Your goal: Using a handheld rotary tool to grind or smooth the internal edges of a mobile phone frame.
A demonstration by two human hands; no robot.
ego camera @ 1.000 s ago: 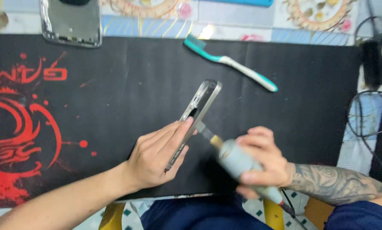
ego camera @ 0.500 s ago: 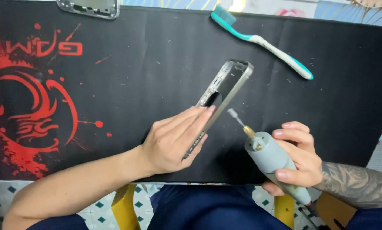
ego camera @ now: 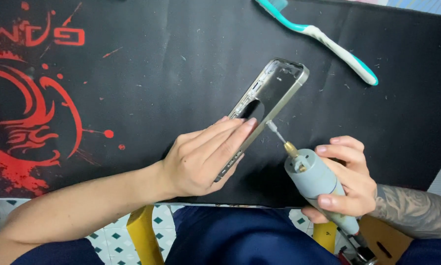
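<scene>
The left hand [ego camera: 201, 157] lies with fingers extended and close together along a metal phone frame [ego camera: 269, 100], thumb tucked beneath, gripping the frame and holding it tilted on its long edge above the black desk mat [ego camera: 181, 73]. The right hand [ego camera: 345, 179] is wrapped around the grey cylindrical body of a small rotary tool [ego camera: 314, 179], fingers curled over its far side and thumb pressed against the lower barrel. The tool's brass collet and thin bit [ego camera: 274, 130] point up and to the left; the bit tip stands at the frame's right-hand edge, at or just short of contact, which cannot be settled from this view. The frame is an empty shell, its dark interior and an oval opening visible, and its upper end is raised away from the person. A teal and white toothbrush [ego camera: 328, 41] lies on the mat well apart, toward the upper right. The mat bears a red printed design [ego camera: 29, 113] on its left portion.
</scene>
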